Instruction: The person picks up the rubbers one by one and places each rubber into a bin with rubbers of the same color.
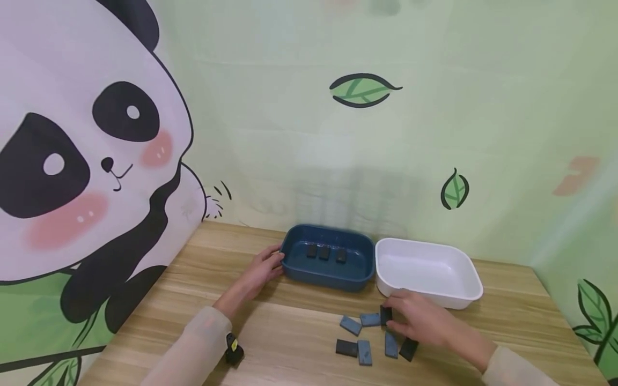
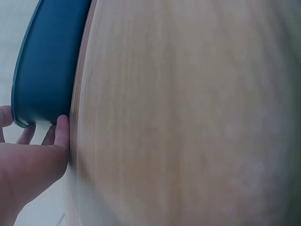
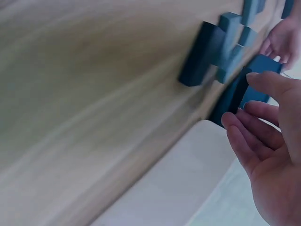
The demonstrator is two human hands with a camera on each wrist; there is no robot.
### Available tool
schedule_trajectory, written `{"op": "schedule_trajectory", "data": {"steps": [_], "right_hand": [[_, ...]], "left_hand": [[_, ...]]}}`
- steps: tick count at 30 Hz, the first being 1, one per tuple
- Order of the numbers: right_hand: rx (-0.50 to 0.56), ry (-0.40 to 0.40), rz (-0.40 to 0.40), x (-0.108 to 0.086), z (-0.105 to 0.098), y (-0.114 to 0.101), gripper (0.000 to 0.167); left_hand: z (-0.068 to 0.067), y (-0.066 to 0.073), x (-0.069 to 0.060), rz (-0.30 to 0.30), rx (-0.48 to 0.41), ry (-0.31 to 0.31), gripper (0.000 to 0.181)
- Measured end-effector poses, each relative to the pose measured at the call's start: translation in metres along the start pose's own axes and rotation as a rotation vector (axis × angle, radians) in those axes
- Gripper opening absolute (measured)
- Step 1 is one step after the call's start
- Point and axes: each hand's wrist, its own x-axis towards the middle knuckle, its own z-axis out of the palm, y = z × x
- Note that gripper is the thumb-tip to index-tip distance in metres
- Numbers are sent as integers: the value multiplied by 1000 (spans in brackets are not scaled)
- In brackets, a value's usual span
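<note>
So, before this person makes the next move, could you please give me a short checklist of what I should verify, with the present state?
1. Right hand has a grip on one black block: ok, pinched between thumb and fingers.
2. Left hand touches the blue tray: ok, at its left end.
3. Blue tray has room: ok, three small blocks leave bare floor around them.
4. Held block is clear of the grey-blue blocks: cannot tell, the views overlap there.
5. No loose dark blocks remain on the table: not ok, two lie there.
</note>
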Motion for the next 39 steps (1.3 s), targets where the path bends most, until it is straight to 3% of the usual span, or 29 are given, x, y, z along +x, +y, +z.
{"op": "schedule_trajectory", "data": {"steps": [8,14,17,23,34,39], "right_hand": [[61,128,-18,16,-12,-18,27],[126,249,-53,47,-13,-25,29],[144,280,-33,65,-12,-25,30],[164,299,17,104,-6,-23,34],[236,219,161,171,19,-19,36],[252,193,138,192,28,-18,29]], "left_hand": [[1,-1,1,-8,2,13,56],[1,1,0,6,-5,9,54],[2,1,-1,9,-2,8,55],[2,1,-1,8,-2,8,56],[2,0,-1,7,-7,7,57],[3,1,-1,6,-15,5,57]]}}
